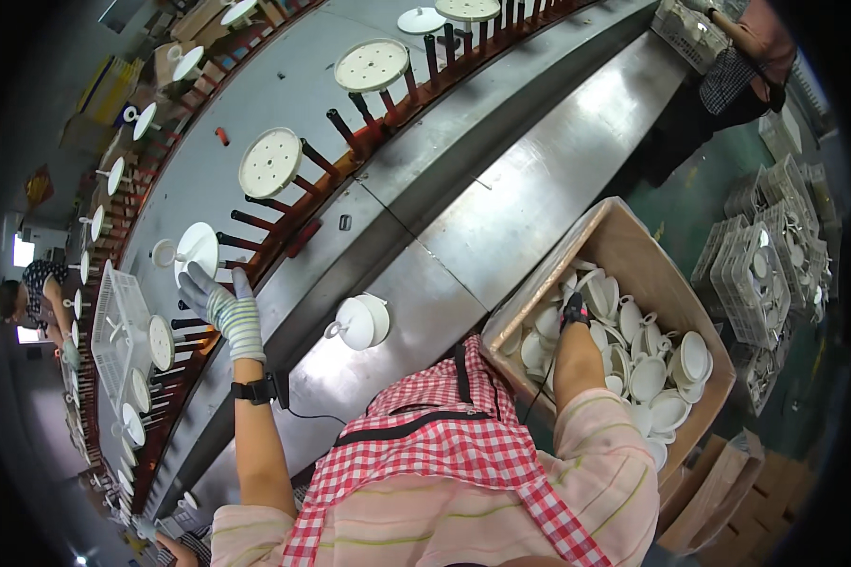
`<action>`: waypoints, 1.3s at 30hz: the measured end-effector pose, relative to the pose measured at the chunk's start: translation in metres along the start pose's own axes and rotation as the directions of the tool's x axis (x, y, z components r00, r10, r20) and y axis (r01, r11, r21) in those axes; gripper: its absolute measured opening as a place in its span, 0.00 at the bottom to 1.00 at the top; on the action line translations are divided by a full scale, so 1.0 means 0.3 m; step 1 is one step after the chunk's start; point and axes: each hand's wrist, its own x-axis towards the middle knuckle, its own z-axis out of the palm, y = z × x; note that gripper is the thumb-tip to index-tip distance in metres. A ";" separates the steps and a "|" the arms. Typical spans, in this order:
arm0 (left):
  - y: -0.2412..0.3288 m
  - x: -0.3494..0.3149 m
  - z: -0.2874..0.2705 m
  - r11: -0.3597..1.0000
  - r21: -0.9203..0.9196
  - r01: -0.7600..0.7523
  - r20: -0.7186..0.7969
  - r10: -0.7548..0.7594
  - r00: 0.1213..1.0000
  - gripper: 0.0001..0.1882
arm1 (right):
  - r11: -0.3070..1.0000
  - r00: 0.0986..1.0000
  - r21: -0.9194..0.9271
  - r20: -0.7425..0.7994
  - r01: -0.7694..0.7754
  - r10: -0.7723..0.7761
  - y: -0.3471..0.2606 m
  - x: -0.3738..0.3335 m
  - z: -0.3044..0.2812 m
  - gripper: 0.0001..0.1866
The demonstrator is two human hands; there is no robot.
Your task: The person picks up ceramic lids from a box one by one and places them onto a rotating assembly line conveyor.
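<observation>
My left hand [219, 307], in a grey glove with a striped cuff, reaches up to a white disc [199, 248] with a ring handle at the spindle row. Its fingers are stretched out, their tips against the disc's lower edge. My right hand [574, 312] is down in a cardboard box [624, 250] among many white ring-handled discs [648, 378]. Something dark covers the wrist there, and the fingers are hidden. Two stacked white discs [357, 321], one with a ring, lie on the metal bench between my hands.
Dark upright spindles [255, 222] line the curved conveyor, some bearing perforated discs [272, 163]. A metal bench [501, 208] runs along it. Crates of white parts [752, 274] stand at right. Co-workers [43, 293] are at far left, and one [747, 57] stands top right. A thin cable [317, 416] trails from my left wrist.
</observation>
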 end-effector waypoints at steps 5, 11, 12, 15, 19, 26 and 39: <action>-0.085 -0.028 -0.011 0.999 0.040 -0.006 -0.014 0.007 1.000 0.39 | 0.958 0.948 0.154 0.173 0.240 -0.266 0.102 -0.017 -0.002 0.18; -0.022 -0.030 0.009 1.000 0.023 0.022 0.145 -0.025 0.989 0.33 | 0.792 0.998 0.608 0.068 -0.054 0.016 -0.070 -0.074 -0.039 0.29; -0.030 -0.043 0.003 0.982 -0.184 0.051 0.092 -0.034 0.995 0.31 | 0.798 0.997 0.601 0.075 -0.057 0.015 -0.161 -0.138 -0.093 0.29; 0.135 -0.110 -0.082 0.568 -0.791 0.229 0.276 -0.003 0.961 0.19 | 0.664 0.985 0.745 0.156 -0.067 -0.076 -0.290 -0.298 -0.312 0.21; 0.343 -0.138 -0.209 0.363 -0.606 0.708 0.784 0.421 0.455 0.21 | 0.256 0.866 0.948 0.286 -0.192 -0.411 -0.593 -0.637 -0.548 0.17; 0.606 -0.166 -0.290 0.230 -0.558 0.797 0.447 0.893 0.055 0.33 | 0.425 0.521 0.799 0.601 -0.426 -0.607 -0.807 -0.958 -0.497 0.31; 0.535 0.126 -0.068 -0.157 -0.709 0.688 0.534 0.518 0.668 0.33 | 0.020 0.128 0.610 -0.134 0.792 -0.983 -1.527 -0.839 -0.095 0.14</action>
